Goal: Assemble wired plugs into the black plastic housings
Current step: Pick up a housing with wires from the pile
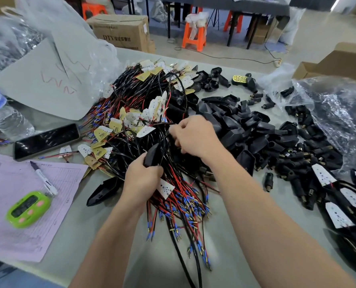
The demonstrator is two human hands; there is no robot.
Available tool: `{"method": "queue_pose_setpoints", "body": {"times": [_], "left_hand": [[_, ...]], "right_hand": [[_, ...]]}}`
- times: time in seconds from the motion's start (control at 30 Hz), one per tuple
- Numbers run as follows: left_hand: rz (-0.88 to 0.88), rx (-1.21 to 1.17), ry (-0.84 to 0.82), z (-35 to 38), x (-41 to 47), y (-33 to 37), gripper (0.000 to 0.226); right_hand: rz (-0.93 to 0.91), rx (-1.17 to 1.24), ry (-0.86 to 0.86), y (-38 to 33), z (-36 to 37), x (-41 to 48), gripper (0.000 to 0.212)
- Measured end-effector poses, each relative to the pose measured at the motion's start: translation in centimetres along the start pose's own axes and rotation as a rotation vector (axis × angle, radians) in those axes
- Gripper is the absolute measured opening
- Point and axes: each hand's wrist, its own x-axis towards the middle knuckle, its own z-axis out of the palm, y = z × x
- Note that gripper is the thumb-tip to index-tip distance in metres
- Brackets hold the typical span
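Observation:
A big tangle of wired plugs (143, 104), black and red wires with small white and yellow boards, covers the table's middle. My left hand (140, 181) grips a black plastic housing (152, 153) that stands up out of the pile. Just above it, my right hand (193, 136) pinches a black wire (152, 123) drawn out of the tangle. Loose black housings (252, 129) lie heaped to the right. Assembled housings with white boards (343, 198) lie at the right edge. One empty housing (102, 191) lies on the table left of my left hand.
A phone (46, 141), a water bottle (4, 113), a pink form (17, 206) with a marker (44, 179) and a green timer (27, 208) lie at the left. Plastic bags sit at the back left and right. Small black connectors (293, 161) are scattered on the right.

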Motion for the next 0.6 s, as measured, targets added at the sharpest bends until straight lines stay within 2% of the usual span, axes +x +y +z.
{"method": "queue_pose_setpoints", "body": {"times": [0.03, 0.1, 0.2, 0.3, 0.43, 0.6], "left_hand": [[-0.016, -0.033, 0.022, 0.0, 0.1, 0.1, 0.015], [-0.054, -0.086, 0.038, 0.0, 0.0, 0.2, 0.023], [-0.066, -0.078, 0.032, -0.4, 0.1, 0.1, 0.021], [-0.045, -0.046, 0.009, -0.7, 0.5, 0.1, 0.018], [-0.007, 0.053, 0.001, -0.2, 0.4, -0.2, 0.032], [0.008, 0.059, 0.063, 0.3, 0.4, -0.2, 0.038]], "right_hand": [[-0.006, -0.063, -0.053, 0.2, 0.7, -0.2, 0.037], [-0.028, -0.158, -0.106, 0.8, 2.7, -0.2, 0.04], [-0.018, -0.112, -0.073, 1.3, 5.1, 0.2, 0.036], [0.032, 0.083, -0.008, 1.0, 4.5, 0.9, 0.028], [0.197, 0.695, 0.002, -0.1, 0.7, 1.5, 0.018], [0.157, 0.838, 0.039, -0.4, -3.3, 0.1, 0.023]]}}
